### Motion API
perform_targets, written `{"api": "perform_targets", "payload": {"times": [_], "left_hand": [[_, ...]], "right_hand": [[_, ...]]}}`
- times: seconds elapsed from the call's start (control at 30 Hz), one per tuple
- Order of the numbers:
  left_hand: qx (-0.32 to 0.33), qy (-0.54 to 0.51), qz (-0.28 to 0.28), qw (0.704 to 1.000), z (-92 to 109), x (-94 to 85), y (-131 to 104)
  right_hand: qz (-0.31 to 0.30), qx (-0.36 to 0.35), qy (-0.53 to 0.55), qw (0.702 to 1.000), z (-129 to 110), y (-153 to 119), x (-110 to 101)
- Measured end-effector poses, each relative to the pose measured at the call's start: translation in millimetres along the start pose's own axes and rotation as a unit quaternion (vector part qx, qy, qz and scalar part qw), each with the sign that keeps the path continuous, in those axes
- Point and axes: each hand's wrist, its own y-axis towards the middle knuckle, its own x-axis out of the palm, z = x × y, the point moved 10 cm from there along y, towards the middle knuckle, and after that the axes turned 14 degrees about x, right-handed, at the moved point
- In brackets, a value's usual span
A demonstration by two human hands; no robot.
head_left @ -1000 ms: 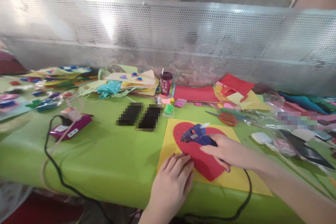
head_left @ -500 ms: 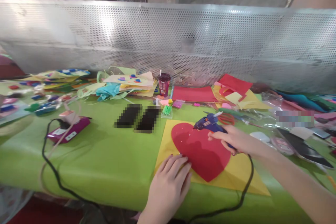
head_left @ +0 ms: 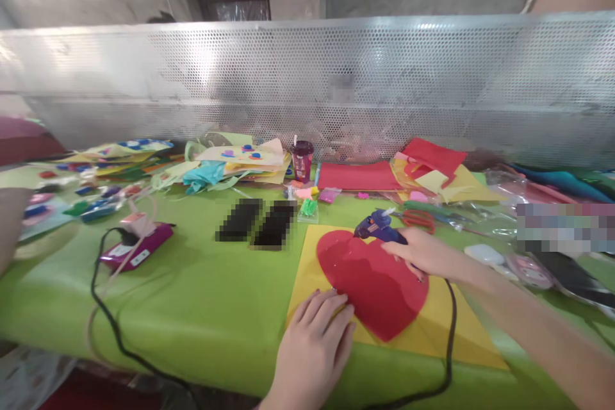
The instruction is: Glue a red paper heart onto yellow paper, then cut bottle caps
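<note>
A red heart cutout lies on a yellow sheet at the table's front. My left hand rests flat with its fingertips on the heart's left edge. In my right hand is a blue hot glue gun, its nozzle pointing left and down at the notch between the heart's lobes. A pale glue stick sticks up from its back. Small shiny spots show on the left lobe. The gun's black cord runs down to the front edge. My right palm hides the handle.
A purple power strip with a plug stands at left. Two blurred dark rectangles lie left of the sheet. Behind are a lidded cup, red sheets, scissors and paper scraps. A perforated metal panel closes the back.
The view has tilted slightly. The glue gun still points at the heart's notch, its body turned a little, and my right fingers have curled in more. My left hand stays on the heart.
</note>
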Motion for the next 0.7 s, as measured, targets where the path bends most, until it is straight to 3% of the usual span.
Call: {"api": "perform_targets", "payload": {"times": [0.5, 0.7], "left_hand": [[0.003, 0.004, -0.024, 1.000, 0, 4.9, -2], [0.005, 0.009, -0.015, 1.000, 1, 1.8, 0]], "right_hand": [[-0.057, -0.040, 0.005, 0.998, -25, -22, 19], [-0.049, -0.038, 0.025, 0.998, -8, -18, 11]]}}
